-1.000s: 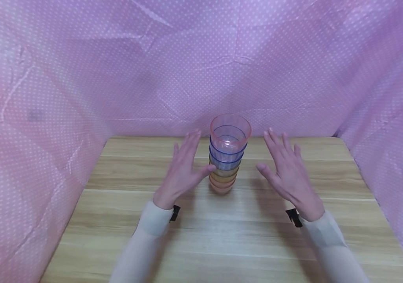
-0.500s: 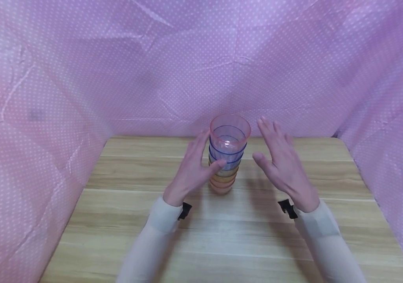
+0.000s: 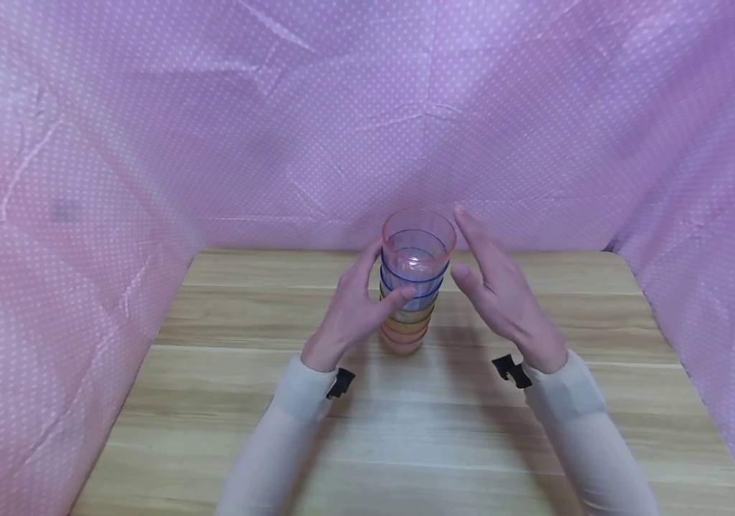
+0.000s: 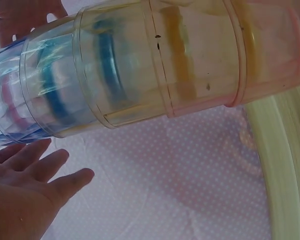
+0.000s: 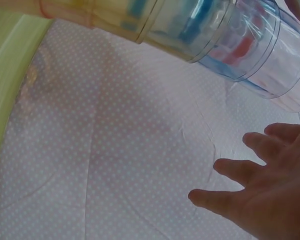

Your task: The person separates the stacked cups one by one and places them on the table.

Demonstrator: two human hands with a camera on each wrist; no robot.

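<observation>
A tall stack of clear coloured plastic cups (image 3: pixel 424 272) stands upright near the table's back edge, its wide mouths facing up. Pink is at the top, then blue-rimmed, yellowish and orange-pink cups below. My left hand (image 3: pixel 351 308) is at the stack's left side, its thumb in front of the blue-rimmed cups. In the left wrist view the fingers (image 4: pixel 67 185) are extended, with some tips right at the cups' edge. My right hand (image 3: pixel 503 294) is to the right of the stack, fingers straight and thumb spread. A gap shows between that hand and the cups (image 5: pixel 205 35) in the right wrist view.
The stack stands on a light wood-grain table (image 3: pixel 406 444). Pink dotted cloth (image 3: pixel 303 143) hangs behind the table and along both sides, close to its back edge. Black wrist mounts (image 3: pixel 512 371) sit under both cuffs.
My left hand has moved right, up to the stack, then nearly stopped. My right hand has moved left and slightly forward, closer to the cups. The stack stays in place.
</observation>
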